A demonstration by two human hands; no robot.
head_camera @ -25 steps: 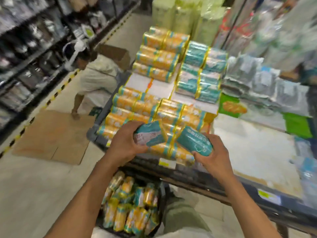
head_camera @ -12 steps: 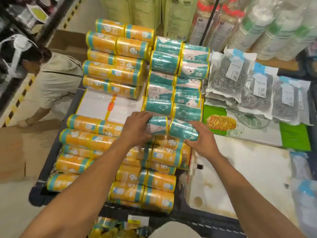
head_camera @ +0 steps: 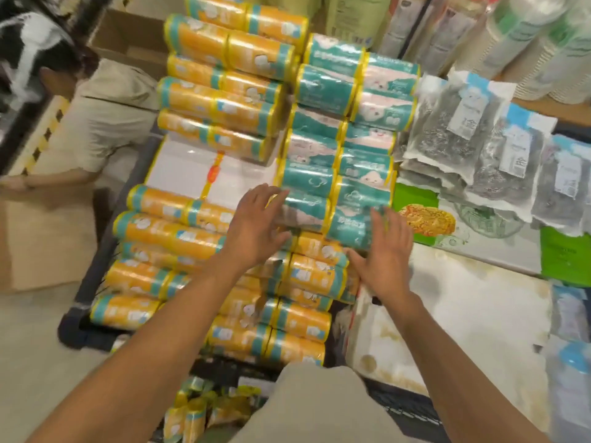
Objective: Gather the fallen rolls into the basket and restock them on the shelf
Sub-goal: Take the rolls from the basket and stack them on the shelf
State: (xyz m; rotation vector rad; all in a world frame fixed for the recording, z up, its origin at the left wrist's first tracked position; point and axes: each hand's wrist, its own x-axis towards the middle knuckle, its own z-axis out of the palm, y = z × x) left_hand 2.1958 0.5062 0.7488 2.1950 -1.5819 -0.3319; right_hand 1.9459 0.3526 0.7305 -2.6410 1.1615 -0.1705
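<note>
Two open hands hover at the front of the teal rolls (head_camera: 323, 215) in the middle of the frame, and neither grips anything. The left hand (head_camera: 256, 228) has its fingers spread and straight; motion blur makes it hard to be sure, but its fingertips seem to brush the left end of the frontmost teal roll. The right hand (head_camera: 385, 251) is flat with its fingers extended, just beside the right end of that same front row. The teal rolls lie stacked on the shelf (head_camera: 80, 327), with orange rolls (head_camera: 179, 238) packed to their left and below them. More rolls (head_camera: 192, 410) sit in the basket (head_camera: 160, 434) at the bottom centre. Bagged scourers (head_camera: 447, 142) lie at the right, and another person (head_camera: 105, 116) bends at the upper left.
</note>
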